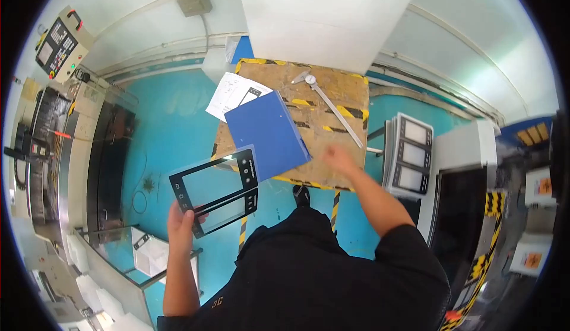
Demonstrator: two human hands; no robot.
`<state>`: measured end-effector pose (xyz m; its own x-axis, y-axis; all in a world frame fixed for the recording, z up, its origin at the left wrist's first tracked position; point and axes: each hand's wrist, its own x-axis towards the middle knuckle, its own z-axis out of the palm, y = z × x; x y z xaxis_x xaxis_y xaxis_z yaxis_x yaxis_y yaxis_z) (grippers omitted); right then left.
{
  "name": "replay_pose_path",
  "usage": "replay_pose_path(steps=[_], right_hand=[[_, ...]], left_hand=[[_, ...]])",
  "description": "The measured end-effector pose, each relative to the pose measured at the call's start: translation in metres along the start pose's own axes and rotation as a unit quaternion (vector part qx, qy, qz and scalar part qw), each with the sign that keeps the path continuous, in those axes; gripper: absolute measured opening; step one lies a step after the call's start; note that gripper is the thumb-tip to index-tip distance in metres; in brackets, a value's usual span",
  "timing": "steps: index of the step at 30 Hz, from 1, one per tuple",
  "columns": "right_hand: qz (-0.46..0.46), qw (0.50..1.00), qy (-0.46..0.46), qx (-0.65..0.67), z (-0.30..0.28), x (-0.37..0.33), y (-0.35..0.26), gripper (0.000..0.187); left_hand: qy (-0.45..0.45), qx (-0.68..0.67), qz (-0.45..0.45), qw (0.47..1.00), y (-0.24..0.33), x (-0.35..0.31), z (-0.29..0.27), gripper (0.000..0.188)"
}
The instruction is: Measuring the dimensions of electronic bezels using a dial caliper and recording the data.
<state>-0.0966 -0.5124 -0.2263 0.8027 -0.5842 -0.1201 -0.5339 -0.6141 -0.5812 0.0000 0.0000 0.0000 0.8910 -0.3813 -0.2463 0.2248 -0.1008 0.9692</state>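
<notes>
My left hand grips the lower left edge of a clear panel with black printed borders and two see-through windows. The thumb lies over the border, and some fingertips show through the clear part. The panel is tilted and overlaps the near corner of a blue folder on the wooden table. Over the table's right part, my right hand is blurred by motion, so its fingers cannot be made out. Nearest to it is a dial caliper, lying slantwise along the table's right side.
Printed sheets lie partly under the folder. To the right of the table stands a stack of black-framed panels. A machine control box is at far left, and a wheeled frame with more sheets stands at lower left. A white block rises behind the table.
</notes>
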Motion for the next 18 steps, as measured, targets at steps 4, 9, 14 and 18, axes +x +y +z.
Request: replay_pose_path(steps=[4,9,14,18], right_hand=[[-0.032,0.994,0.064,-0.080,-0.066,0.155,0.038,0.036],[-0.029,0.978,-0.034,-0.203,-0.011,0.203,0.057,0.040],[0.030,0.986,-0.052,-0.156,-0.011,0.210,0.017,0.033],[0.114,0.989,-0.011,-0.088,-0.014,0.221,0.017,0.035]], left_hand=[[0.018,0.007,0.018,1.000,0.000,0.056,0.065,0.061],[0.054,0.034,0.030,0.998,0.008,0.037,0.046,0.049],[0.109,0.028,0.011,0.994,0.004,0.011,0.053,0.046],[0.099,0.028,0.003,0.995,-0.003,0.001,0.042,0.044]])
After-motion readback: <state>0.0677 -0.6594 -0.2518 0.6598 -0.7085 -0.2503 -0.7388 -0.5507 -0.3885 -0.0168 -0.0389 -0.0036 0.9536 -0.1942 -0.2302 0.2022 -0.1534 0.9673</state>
